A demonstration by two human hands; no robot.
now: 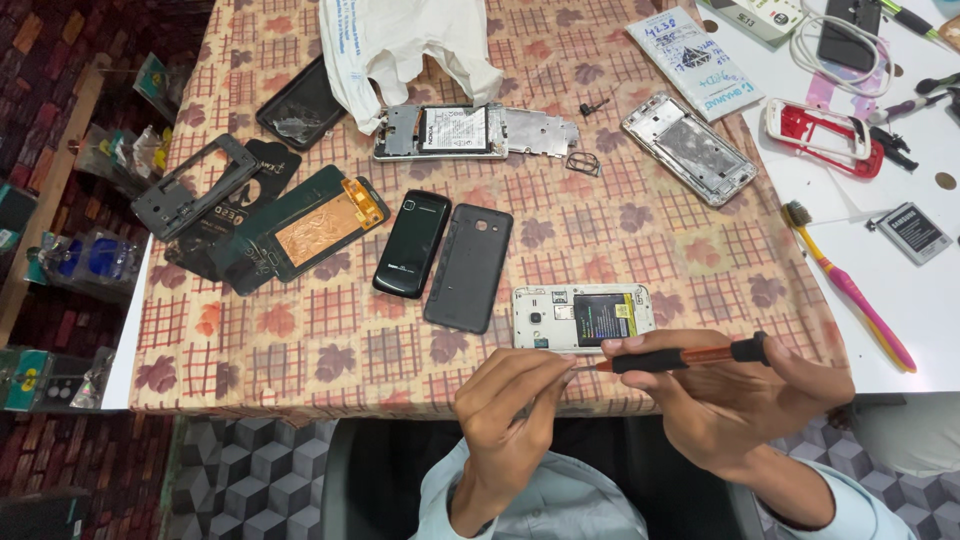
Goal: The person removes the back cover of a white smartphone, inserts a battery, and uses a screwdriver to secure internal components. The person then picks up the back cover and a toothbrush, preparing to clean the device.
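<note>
Our fingers grip a screwdriver over an opened phone.

Our right hand [740, 400] clamps the orange-and-black screwdriver [685, 356]; our left hand [510, 410] pinches its tip, just beside the white backless phone [582, 317] on the table [650, 250], near a dark back cover [468, 267].

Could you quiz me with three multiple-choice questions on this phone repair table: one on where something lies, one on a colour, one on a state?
1. Where does the toothbrush lie?
A. on the white surface at right
B. on the floor
C. inside the plastic bag

2. What colour is the screwdriver handle?
A. blue
B. orange and black
C. green

3. The white phone nearest the hands is:
A. wrapped
B. closed
C. open-backed, battery showing

Answers: 1 A, it rests beyond the tablecloth edge; 2 B, seen in the right hand; 3 C, no cover on it.
</note>
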